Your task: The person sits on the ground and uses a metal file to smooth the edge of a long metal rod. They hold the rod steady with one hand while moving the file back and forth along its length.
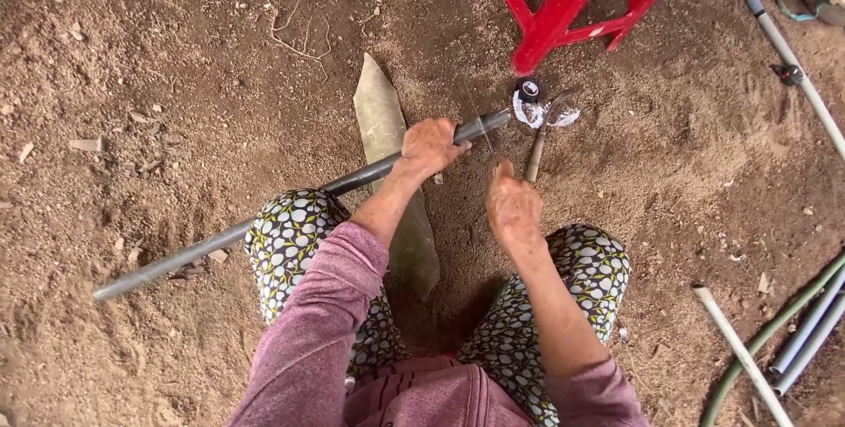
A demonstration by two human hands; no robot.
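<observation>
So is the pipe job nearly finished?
Hard to say, but it looks mid-way. Done: a small open tin sits ready on the dirt. In hand: the left hand grips the grey pipe while the right hand holds a thin stick towards the tin. Left: more pipes lie unused nearby.

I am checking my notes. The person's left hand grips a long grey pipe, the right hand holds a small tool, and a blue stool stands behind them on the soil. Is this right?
Not quite: in the head view the stool is red, not blue. The rest holds: the left hand grips the long grey pipe, and the right hand holds a small tool.
</observation>
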